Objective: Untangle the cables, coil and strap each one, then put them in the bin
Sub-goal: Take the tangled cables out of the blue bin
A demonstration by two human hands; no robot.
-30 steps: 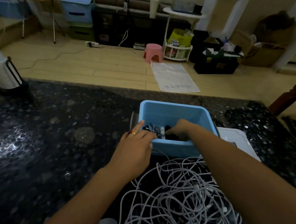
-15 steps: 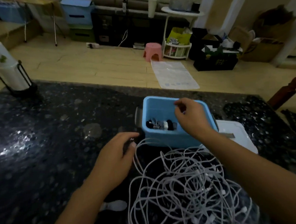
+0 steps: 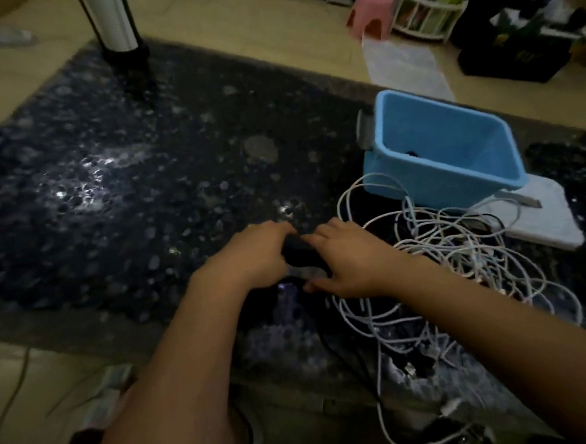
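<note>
White cables [image 3: 458, 263] lie in a loose tangle on the dark speckled tabletop [image 3: 110, 171], right of centre, spilling from just in front of the blue plastic bin [image 3: 443, 178] toward the near edge, where several strands hang over. One loop rests against the bin's near wall. The bin sits at the far right of the table, its right end up on a white lid [image 3: 552, 219] that lies flat beside the tangle. Its inside looks nearly bare; only a small dark item shows low at the near wall, too blurred to identify.

Both forearms reach in from the near edge and the hands meet at mid-table, just left of the cable pile. The left hand [image 3: 252, 255] has its fingers curled around a small black object [image 3: 300, 255], possibly a strap, though blur hides its form. The right hand [image 3: 348, 256] pinches the same object from the other side, fingers bent and thumb tucked underneath.

At the far left corner stands a white cylinder in a black stand [image 3: 118, 30]. On the floor beyond the table sits a pink stool [image 3: 371, 11].
</note>
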